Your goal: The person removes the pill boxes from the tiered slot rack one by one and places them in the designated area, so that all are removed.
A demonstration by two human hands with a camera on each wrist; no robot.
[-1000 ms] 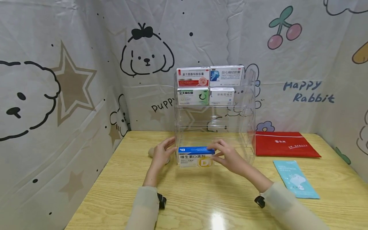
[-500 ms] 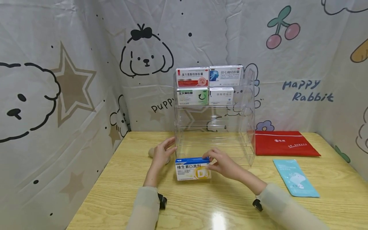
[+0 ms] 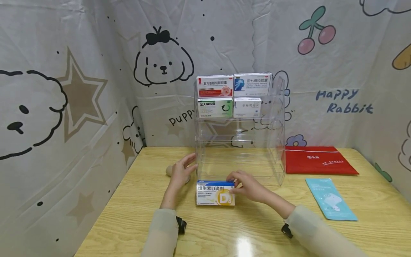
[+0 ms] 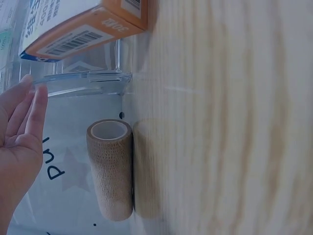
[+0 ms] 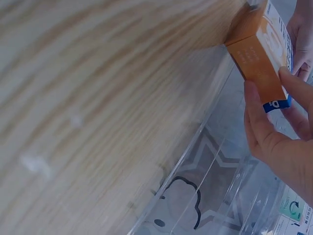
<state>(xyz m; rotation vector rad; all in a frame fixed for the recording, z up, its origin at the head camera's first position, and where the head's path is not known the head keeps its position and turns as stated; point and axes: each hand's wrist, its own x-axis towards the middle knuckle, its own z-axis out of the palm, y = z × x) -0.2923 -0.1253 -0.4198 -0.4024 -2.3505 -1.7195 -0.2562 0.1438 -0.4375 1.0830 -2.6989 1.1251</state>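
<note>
A white and blue vitamin D drops box (image 3: 210, 195), marked D3, stands on the wooden table in front of a clear tiered display rack (image 3: 280, 164). My right hand (image 3: 249, 186) pinches the box at its right end. In the right wrist view, the thumb and fingers bear on the orange end of that box (image 5: 259, 66). At the rack's lower left, my left hand (image 3: 181, 173) touches the side panel with fairly straight fingers. Beside it lies a tan roll of bandage (image 4: 111, 171), mostly hidden by the hand in the head view.
Several medicine boxes fill the rack's upper tiers, among them a red and white box (image 3: 215, 86) and a green and white box (image 3: 215, 108). To the right lie a red pouch (image 3: 318, 160) and a light blue packet (image 3: 330, 200).
My right hand has drawn the vitamin D box out of the rack's bottom tier, toward me and down onto the table. My left hand has stayed at the rack's side.
</note>
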